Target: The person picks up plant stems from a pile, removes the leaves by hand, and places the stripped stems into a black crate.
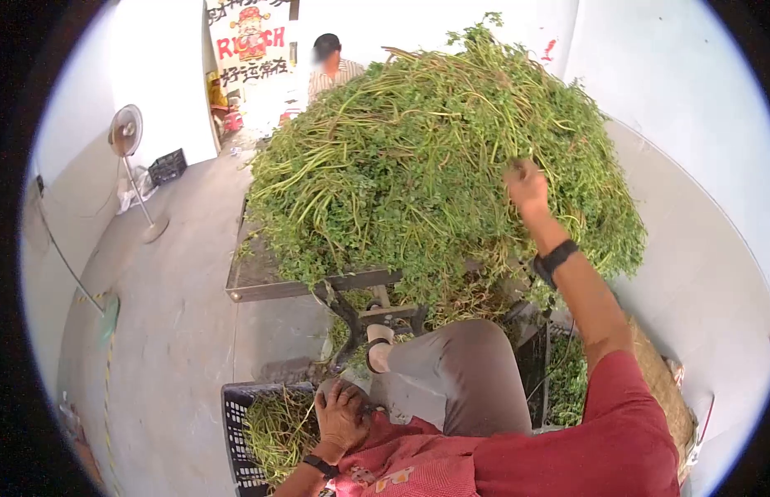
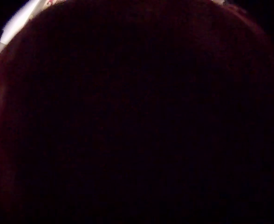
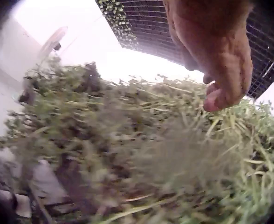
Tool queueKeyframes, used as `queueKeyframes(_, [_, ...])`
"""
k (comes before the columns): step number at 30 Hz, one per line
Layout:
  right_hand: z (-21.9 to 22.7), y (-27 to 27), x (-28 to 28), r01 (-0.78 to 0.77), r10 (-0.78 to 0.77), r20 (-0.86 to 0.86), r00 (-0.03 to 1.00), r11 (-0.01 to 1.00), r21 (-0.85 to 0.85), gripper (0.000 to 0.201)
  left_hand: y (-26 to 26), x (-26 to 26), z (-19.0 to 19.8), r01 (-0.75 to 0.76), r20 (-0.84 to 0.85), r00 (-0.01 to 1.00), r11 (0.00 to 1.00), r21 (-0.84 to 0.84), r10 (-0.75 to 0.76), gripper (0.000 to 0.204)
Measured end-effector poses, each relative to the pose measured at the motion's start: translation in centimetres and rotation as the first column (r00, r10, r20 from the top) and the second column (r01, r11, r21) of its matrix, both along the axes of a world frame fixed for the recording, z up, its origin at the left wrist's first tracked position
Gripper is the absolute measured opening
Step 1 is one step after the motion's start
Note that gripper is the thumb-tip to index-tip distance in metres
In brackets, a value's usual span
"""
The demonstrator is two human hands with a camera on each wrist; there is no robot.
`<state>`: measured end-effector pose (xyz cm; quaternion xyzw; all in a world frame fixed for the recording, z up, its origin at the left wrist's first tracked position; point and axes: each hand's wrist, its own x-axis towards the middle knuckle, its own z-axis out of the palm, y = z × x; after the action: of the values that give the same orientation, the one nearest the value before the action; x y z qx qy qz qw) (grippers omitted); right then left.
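Observation:
A tall heap of leafy green stems [image 1: 418, 157] covers most of a table [image 1: 277, 286]. My right hand [image 1: 527, 189] is at the front right of the heap, its fingers bent toward the stems. In the right wrist view the same hand [image 3: 216, 56] hangs over the greens with loosely curled fingers, and no stem shows between them. My left hand [image 1: 342, 416] rests on my left knee with relaxed fingers, beside a black crate [image 1: 236, 427] of cut stems [image 1: 277, 435]. The left wrist view is almost wholly dark, with reddish cloth at its edge.
Another black crate [image 1: 538, 364] with green leaves [image 1: 567, 377] stands low at my right, near a woven sack [image 1: 663, 373]. Loose stems lie under the table. A person [image 1: 335, 70] is behind the heap. A standing fan [image 1: 126, 132] and small crate [image 1: 167, 167] are at the left.

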<state>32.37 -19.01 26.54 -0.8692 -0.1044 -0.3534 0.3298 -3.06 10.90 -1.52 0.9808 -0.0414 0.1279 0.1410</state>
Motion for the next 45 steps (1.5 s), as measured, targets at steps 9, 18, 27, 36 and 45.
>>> queueKeyframes(9, [2.2,2.0,8.1,0.221,-0.122,-0.421,0.899,0.956,0.195,0.062,-2.3,1.4,0.0,-0.072,-0.050,0.996,0.997,-0.009,0.072,0.037])
queueKeyframes(18, [-4.9,-3.2,6.1,-0.049,0.082,-0.147,0.986,0.975,0.217,0.033,-1.4,1.4,-1.3,-0.071,-0.148,0.985,0.989,0.127,0.090,0.041])
queueKeyframes(27, [-4.8,-7.4,0.5,-0.059,0.202,-0.231,0.952,0.860,0.507,0.030,-1.9,1.4,-1.4,-0.071,-0.093,0.992,0.989,0.132,0.084,0.040])
queueKeyframes(36, [-1.0,-6.9,-8.4,-0.523,0.773,-0.132,0.621,0.533,0.665,0.033,-2.7,1.1,-1.2,-0.044,-0.017,0.999,0.994,0.099,0.046,0.039])
queueKeyframes(45, [-1.1,-5.6,-14.1,-0.649,0.898,-0.159,0.411,0.411,0.640,0.031,-7.5,2.0,8.0,0.044,0.275,0.961,0.975,-0.220,0.018,0.026])
